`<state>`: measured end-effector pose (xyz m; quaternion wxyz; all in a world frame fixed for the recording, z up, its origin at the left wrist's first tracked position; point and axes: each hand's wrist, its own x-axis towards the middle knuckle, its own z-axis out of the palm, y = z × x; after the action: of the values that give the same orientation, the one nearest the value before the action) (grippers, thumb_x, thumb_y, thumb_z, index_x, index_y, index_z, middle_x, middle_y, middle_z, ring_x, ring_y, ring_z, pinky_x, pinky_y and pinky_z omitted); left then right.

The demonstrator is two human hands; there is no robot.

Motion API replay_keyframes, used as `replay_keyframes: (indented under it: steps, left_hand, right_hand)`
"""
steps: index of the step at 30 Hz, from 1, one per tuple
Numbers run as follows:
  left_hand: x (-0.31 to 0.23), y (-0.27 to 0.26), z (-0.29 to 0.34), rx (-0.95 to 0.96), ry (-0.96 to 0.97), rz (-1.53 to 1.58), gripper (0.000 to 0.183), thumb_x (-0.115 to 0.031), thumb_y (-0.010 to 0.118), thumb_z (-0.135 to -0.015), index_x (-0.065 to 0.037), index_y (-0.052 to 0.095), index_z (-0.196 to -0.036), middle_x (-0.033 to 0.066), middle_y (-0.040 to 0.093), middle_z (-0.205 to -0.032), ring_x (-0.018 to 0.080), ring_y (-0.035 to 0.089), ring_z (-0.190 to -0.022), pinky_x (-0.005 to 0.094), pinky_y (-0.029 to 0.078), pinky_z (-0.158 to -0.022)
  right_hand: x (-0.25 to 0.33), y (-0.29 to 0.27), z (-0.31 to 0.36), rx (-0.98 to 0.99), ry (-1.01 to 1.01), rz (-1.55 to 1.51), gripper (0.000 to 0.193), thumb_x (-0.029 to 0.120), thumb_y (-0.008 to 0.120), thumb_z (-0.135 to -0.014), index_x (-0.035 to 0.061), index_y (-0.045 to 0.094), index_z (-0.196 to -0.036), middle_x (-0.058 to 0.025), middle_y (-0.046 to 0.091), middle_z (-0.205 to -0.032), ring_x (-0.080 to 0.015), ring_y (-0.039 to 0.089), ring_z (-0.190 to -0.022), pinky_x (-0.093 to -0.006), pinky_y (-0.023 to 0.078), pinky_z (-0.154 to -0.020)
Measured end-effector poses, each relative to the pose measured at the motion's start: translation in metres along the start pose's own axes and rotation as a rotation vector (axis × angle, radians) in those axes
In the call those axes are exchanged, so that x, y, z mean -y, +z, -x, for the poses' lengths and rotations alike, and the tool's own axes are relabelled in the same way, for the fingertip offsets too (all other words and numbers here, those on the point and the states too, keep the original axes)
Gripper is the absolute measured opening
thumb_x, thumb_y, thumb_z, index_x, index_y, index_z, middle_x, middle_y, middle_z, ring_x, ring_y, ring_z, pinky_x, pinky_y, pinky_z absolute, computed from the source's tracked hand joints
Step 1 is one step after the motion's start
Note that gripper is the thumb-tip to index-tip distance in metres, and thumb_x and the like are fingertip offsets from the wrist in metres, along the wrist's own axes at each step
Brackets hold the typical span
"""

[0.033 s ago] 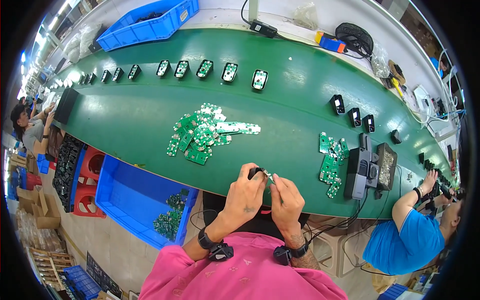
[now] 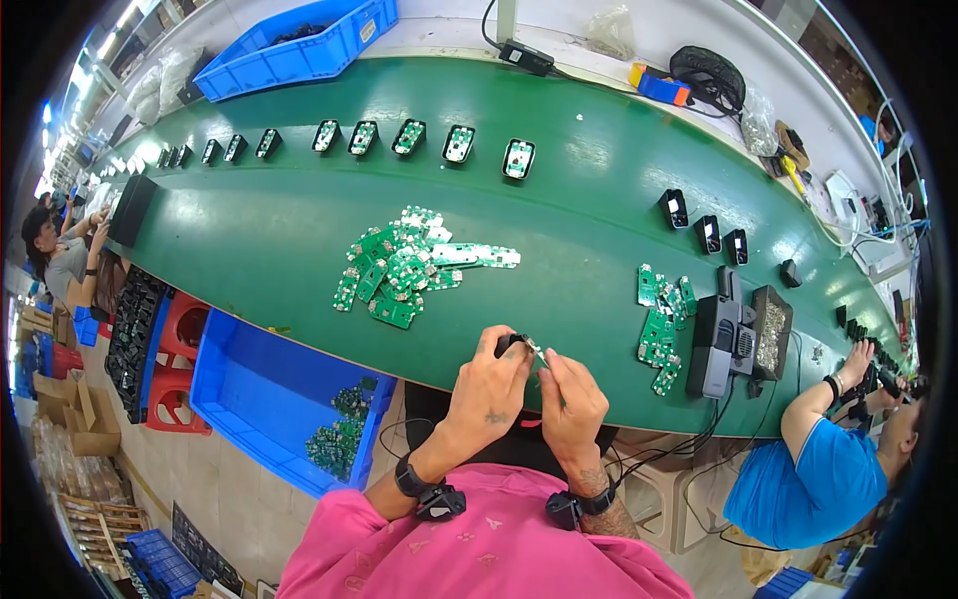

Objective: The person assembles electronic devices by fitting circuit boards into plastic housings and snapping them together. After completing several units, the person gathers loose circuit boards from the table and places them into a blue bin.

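Observation:
Close to the table's front edge my two hands meet fingertip to fingertip. My left hand [image 2: 487, 387] is closed round a small black plastic case [image 2: 506, 344], mostly covered by the fingers. At its open end, my right hand [image 2: 573, 401] pinches a small pale, greenish piece [image 2: 540, 353]; it is too small to tell its kind. Beyond my hands lies a loose pile of green circuit boards [image 2: 394, 265]. A smaller group of circuit boards [image 2: 658, 334] is to the right. Along the far side stand several black cases with boards inside, the nearest case [image 2: 518, 159] among them.
Right of my hands stand a dark grey device [image 2: 711, 349] and a box of small metal parts [image 2: 770, 334], with cables. A blue bin [image 2: 249, 399] holds boards at lower left. Several black cases [image 2: 709, 234] stand at right. A person in blue [image 2: 813, 479] works at far right.

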<state>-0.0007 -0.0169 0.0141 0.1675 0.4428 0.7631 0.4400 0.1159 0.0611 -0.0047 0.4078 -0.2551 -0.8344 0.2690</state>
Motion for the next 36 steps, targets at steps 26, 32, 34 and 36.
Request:
replay_keyframes:
  steps: [26, 32, 34, 36]
  left_hand:
    - [0.013, -0.013, -0.001, 0.324, -0.373, 0.941, 0.051, -0.008, 0.054, -0.098, -0.005, 0.033, -0.144, 0.0103, 0.057, -0.112, 0.0146, 0.066, -0.080, 0.0264, 0.058, -0.064]
    - [0.004, -0.007, -0.002, 0.325, -0.245, 0.797, 0.049, -0.004, 0.051, -0.099, -0.006, 0.031, -0.144, 0.0125, 0.059, -0.102, 0.0146, 0.065, -0.062, 0.0276, 0.055, -0.055]
    - [0.001, -0.007, -0.001, 0.316, -0.217, 0.708, 0.049, -0.004, 0.050, -0.099, -0.005, 0.031, -0.144, 0.0123, 0.060, -0.099, 0.0142, 0.065, -0.063, 0.0282, 0.055, -0.055]
    - [0.001, -0.007, -0.001, 0.312, -0.201, 0.684, 0.049, -0.004, 0.051, -0.099, -0.005, 0.031, -0.144, 0.0118, 0.060, -0.096, 0.0144, 0.064, -0.063, 0.0297, 0.054, -0.056]
  right_hand:
    - [0.001, -0.020, -0.011, 0.093, -0.058, 0.012, 0.033, -0.010, 0.063, -0.081, 0.0035, 0.073, -0.110, -0.0129, 0.063, -0.107, -0.0222, 0.063, -0.086, -0.0303, 0.051, -0.068]
    - [0.011, -0.017, -0.018, 0.139, 0.560, -0.716, 0.019, -0.002, 0.062, -0.092, -0.0068, 0.070, -0.109, -0.0050, 0.064, -0.088, -0.0067, 0.057, -0.059, -0.0191, 0.042, -0.050]
    - [0.010, -0.016, -0.017, 0.192, 0.731, -0.907, 0.019, -0.002, 0.061, -0.093, -0.0064, 0.069, -0.110, -0.0068, 0.065, -0.089, -0.0071, 0.057, -0.059, -0.0195, 0.043, -0.049]
    - [0.014, -0.019, -0.018, 0.188, 0.753, -0.933, 0.019, 0.000, 0.061, -0.094, -0.0063, 0.069, -0.110, -0.0068, 0.065, -0.090, -0.0068, 0.057, -0.059, -0.0197, 0.044, -0.050]
